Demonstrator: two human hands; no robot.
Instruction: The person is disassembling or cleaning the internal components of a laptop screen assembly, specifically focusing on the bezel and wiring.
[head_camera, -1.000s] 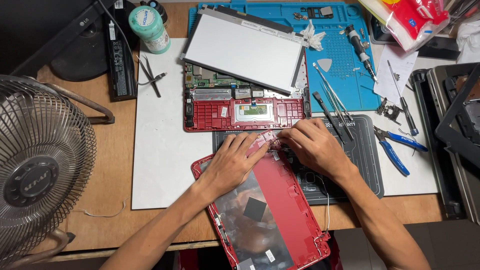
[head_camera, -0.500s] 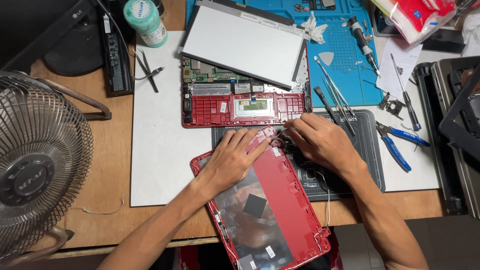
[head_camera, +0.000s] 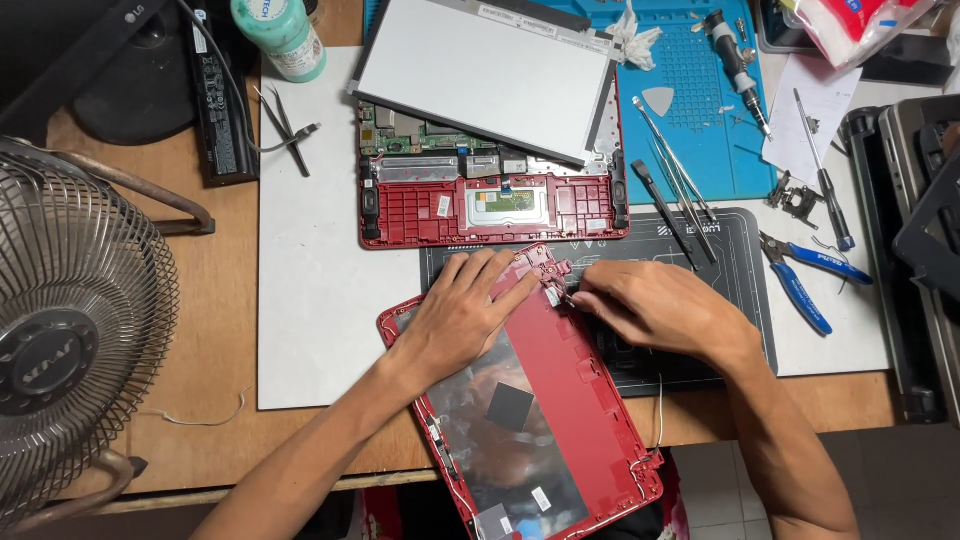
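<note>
left hand (head_camera: 462, 315) flat, grip open, on red laptop lid (head_camera: 545, 400); right hand (head_camera: 665, 308) fingertips pinched at its top corner, contents unclear

The lid (head_camera: 560, 400) under both hands is red plastic, matt on its rim, with a dull silvery foil lining and a black patch inside. The base (head_camera: 490, 210) is the same red plastic, ribbed, with a green circuit board showing. The panel (head_camera: 480, 75) on it has a flat grey, matt back. The tabletop (head_camera: 225, 300) is brown wood, worn smooth. A white sheet (head_camera: 310, 300) on it looks matt. The blue mat (head_camera: 700, 90) is soft-looking and dimpled; the black mat (head_camera: 730, 260) is matt. The tweezers (head_camera: 685, 170) are bright metal. The fan (head_camera: 70, 320) grille is wire metal.
</note>
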